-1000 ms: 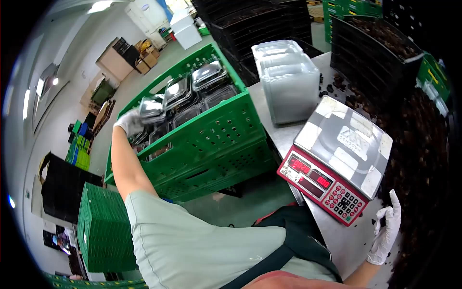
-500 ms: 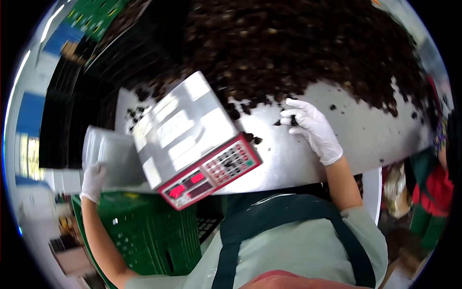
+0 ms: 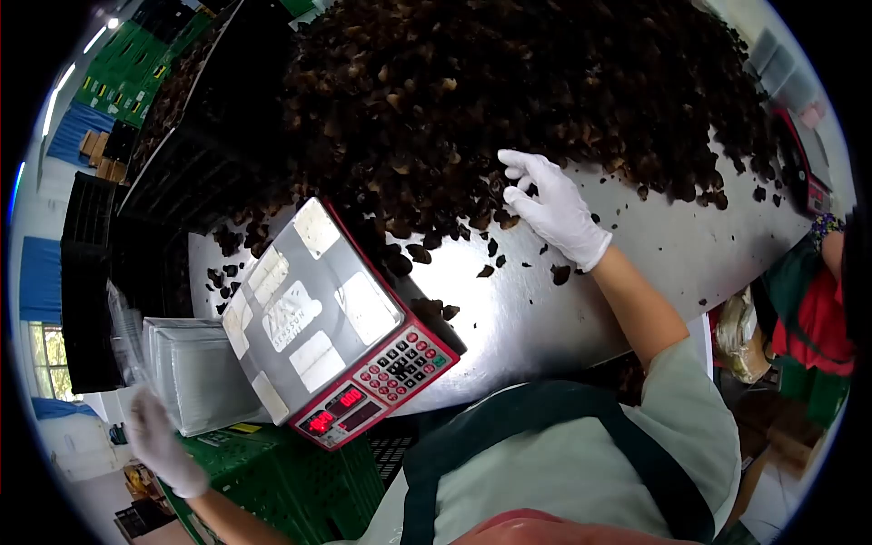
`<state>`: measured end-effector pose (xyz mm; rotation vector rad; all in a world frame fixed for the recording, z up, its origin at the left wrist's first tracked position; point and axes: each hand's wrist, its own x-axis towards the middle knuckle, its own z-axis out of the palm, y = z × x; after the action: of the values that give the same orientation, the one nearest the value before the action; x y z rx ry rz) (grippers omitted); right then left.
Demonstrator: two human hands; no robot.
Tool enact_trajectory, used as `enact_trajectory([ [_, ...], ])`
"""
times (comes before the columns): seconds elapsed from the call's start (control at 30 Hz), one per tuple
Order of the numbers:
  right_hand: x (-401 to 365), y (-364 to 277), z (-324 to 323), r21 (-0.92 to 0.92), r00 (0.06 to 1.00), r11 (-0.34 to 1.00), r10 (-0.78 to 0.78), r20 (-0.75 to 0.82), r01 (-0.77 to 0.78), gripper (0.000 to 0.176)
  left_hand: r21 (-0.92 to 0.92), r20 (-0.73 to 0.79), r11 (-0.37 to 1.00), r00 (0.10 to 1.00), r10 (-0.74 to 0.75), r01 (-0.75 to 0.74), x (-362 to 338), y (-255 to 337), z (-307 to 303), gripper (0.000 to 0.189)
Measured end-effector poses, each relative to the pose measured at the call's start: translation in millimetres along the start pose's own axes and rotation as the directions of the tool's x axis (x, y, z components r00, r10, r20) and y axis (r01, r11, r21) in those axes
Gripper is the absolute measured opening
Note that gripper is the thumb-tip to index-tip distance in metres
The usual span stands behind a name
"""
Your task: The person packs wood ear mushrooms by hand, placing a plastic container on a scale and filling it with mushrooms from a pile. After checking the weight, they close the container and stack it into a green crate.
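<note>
My right hand (image 3: 556,207), in a white glove, reaches to the edge of a large heap of dark brown pieces (image 3: 454,100); its fingers are spread, with nothing visible between them. At the lower left my gloved left hand (image 3: 163,443) is blurred by motion. A clear plastic container (image 3: 125,336) stands tilted just above its fingertips, beside a stack of clear containers (image 3: 189,372). Whether the fingers grip it is unclear. Between my hands a red and silver scale (image 3: 313,304) sits on the metal table (image 3: 509,309), its platform bare and its red display lit.
Black crates (image 3: 195,118) stand on the left, with green crates (image 3: 282,481) below the scale. Loose dark pieces lie around the scale. Another scale (image 3: 808,168) is at the far right, near a co-worker's arm (image 3: 831,250).
The view has shifted. My left hand has moved down and away from the container stack, where one container now stands tilted apart. My right hand has moved up to the heap's edge and opened.
</note>
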<state>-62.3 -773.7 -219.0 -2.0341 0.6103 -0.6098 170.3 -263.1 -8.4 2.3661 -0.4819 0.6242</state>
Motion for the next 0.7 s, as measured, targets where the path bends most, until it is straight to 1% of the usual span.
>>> enact_trajectory([
  [0.03,12.7,-4.3,4.4,-0.068,0.998,0.995,-0.066,0.005,0.066,0.052,0.039,0.036,0.998,0.998,0.052,-0.053,-27.8,14.7,19.6,0.021],
  [0.07,23.9,-14.4,7.0,-0.119,0.998,0.991,-0.058,0.025,0.061,0.053,-0.55,0.064,0.818,0.985,-0.163,0.171,-53.5,6.6,43.9,0.015],
  [0.1,35.7,-14.2,15.6,-0.118,0.997,0.99,-0.07,0.025,0.073,0.053,0.138,0.24,0.919,0.913,0.331,-0.37,-72.2,44.9,62.1,0.014],
  [0.13,48.6,-10.2,25.8,-0.172,0.987,0.972,-0.161,-0.007,0.157,0.054,0.16,0.291,0.817,0.817,0.497,-0.554,-86.2,67.0,85.9,0.016],
  [0.17,61.1,-10.1,33.8,-0.229,0.967,0.944,-0.253,-0.034,0.238,0.056,0.127,0.4,0.837,0.799,0.448,-0.532,-107.5,64.9,98.1,0.021],
  [0.2,72.4,-15.6,40.3,-0.311,0.955,0.91,-0.296,-0.028,0.273,0.057,0.054,0.514,0.834,0.731,0.448,-0.549,-118.8,68.2,107.6,0.025],
  [0.23,84.2,-21.9,45.5,-0.358,0.935,0.874,-0.355,-0.011,0.328,0.063,0.052,0.549,0.894,0.76,0.347,-0.445,-125.7,91.3,116.7,0.018],
  [0.3,109.0,-35.0,56.6,-0.425,0.889,0.794,-0.453,0.062,0.434,0.071,0.092,0.624,0.873,0.711,0.325,-0.479,-131.0,93.7,117.2,0.028],
  [0.33,125.4,-34.4,62.6,-0.472,0.843,0.715,-0.522,0.129,0.515,0.079,0.094,0.617,0.876,0.718,0.323,-0.474,-127.5,97.5,114.4,0.028],
  [0.37,140.5,-37.5,68.2,-0.554,0.815,0.619,-0.537,0.218,0.556,0.085,-0.018,0.6,0.907,0.721,0.347,-0.422,-122.4,102.4,109.4,0.034],
  [0.4,155.1,-41.1,72.5,-0.603,0.802,0.553,-0.526,0.284,0.576,0.089,-0.132,0.58,0.921,0.724,0.372,-0.368,-117.6,103.5,108.3,0.04],
  [0.43,168.8,-44.5,76.0,-0.645,0.79,0.483,-0.507,0.346,0.592,0.092,-0.132,0.575,0.92,0.727,0.375,-0.369,-116.0,97.1,108.3,0.04],
  [0.47,183.1,-49.1,77.4,-0.669,0.8,0.466,-0.482,0.357,0.579,0.098,-0.146,0.507,0.914,0.765,0.397,-0.377,-117.2,86.5,106.0,0.042],
  [0.5,198.2,-47.2,77.6,-0.683,0.795,0.46,-0.524,0.307,0.567,0.103,-0.161,0.435,0.908,0.798,0.417,-0.387,-119.4,76.4,104.9,0.046],
  [0.53,212.5,-49.1,76.8,-0.673,0.808,0.505,-0.535,0.248,0.541,0.103,-0.192,0.358,0.913,0.84,0.408,-0.361,-122.1,68.0,106.0,0.041],
  [0.57,224.6,-50.2,76.4,-0.659,0.82,0.549,-0.54,0.19,0.514,0.104,-0.152,0.309,0.915,0.861,0.404,-0.374,-123.3,62.8,104.9,0.039],
  [0.6,231.3,-54.6,74.6,-0.623,0.825,0.591,-0.54,0.167,0.513,0.102,-0.175,0.26,0.919,0.883,0.39,-0.354,-124.4,60.4,104.4,0.035],
  [0.63,235.3,-58.0,72.8,-0.582,0.808,0.612,-0.57,0.146,0.536,0.094,-0.2,0.211,0.922,0.904,0.371,-0.332,-126.4,58.1,103.8,0.032],
  [0.67,238.3,-61.0,69.9,-0.528,0.799,0.639,-0.586,0.137,0.559,0.081,-0.227,0.222,0.927,0.911,0.348,-0.299,-128.6,50.8,101.7,0.032],
  [0.7,239.8,-64.2,67.8,-0.471,0.79,0.664,-0.6,0.128,0.581,0.069,-0.226,0.196,0.948,0.943,0.269,-0.224,-133.5,47.6,101.0,0.034],
])
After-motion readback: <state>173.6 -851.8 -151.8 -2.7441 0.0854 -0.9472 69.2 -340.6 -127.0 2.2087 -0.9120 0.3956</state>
